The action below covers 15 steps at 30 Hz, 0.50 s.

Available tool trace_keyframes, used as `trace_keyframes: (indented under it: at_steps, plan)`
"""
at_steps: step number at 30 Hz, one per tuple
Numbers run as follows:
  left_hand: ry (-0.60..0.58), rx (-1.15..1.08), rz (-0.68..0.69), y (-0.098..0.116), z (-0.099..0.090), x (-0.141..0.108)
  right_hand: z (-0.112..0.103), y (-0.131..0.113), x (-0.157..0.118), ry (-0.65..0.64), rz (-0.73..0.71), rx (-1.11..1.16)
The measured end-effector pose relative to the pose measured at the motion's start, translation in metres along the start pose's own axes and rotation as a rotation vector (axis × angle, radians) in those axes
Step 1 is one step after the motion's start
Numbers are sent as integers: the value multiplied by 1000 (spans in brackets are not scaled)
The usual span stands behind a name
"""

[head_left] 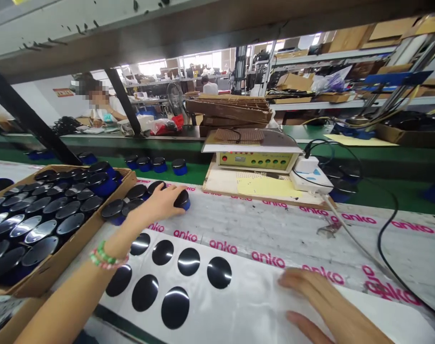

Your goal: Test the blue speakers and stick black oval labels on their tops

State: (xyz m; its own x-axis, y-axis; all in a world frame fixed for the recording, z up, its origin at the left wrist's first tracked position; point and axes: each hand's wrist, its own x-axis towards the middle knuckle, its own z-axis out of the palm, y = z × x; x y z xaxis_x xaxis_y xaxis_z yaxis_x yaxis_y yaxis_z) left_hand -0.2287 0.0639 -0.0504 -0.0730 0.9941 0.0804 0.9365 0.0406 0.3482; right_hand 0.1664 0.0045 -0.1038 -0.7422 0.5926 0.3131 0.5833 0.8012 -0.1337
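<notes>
My left hand [163, 203] reaches over the bench, its thumb and a finger closed around a small blue round part with a black top [182, 199]. Several more such black-topped parts [113, 209] stand right beside it, partly covered by the hand. In front lies a white backing sheet [246, 310] bearing rows of glossy black discs [219, 272], perhaps stickers. Over the right portion of that sheet is my right hand [313, 301], slightly blurred, its fingers apart and nothing in them.
At the left a cardboard tray [129, 177] is packed with black-topped blue parts. Behind, a control box [256, 160] sits on a board beside a white power strip [312, 174] with cables. More parts [159, 165] line the green strip. A person [106, 105] sits beyond.
</notes>
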Motion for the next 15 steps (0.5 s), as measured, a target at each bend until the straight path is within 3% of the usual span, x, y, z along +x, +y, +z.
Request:
trace_keyframes:
  at_steps: [3,5,6,10,13,15]
  plan:
    - [146,-78,-49,24,16,-56,-13,-29,65,-420,-103,406]
    - [243,-230,-120,44,35,-91,-7,-41,102,-553,-235,469]
    - [282,-434,-190,52,46,-107,-2,-44,116,-599,-298,450]
    - [372,-935,-465,64,83,-140,18,-45,149,-660,-462,386]
    - [384,-1020,-492,58,92,-141,17,-45,153,-627,-550,359]
    - [370,-949,-481,56,89,-139,9,-46,148,-579,-594,306]
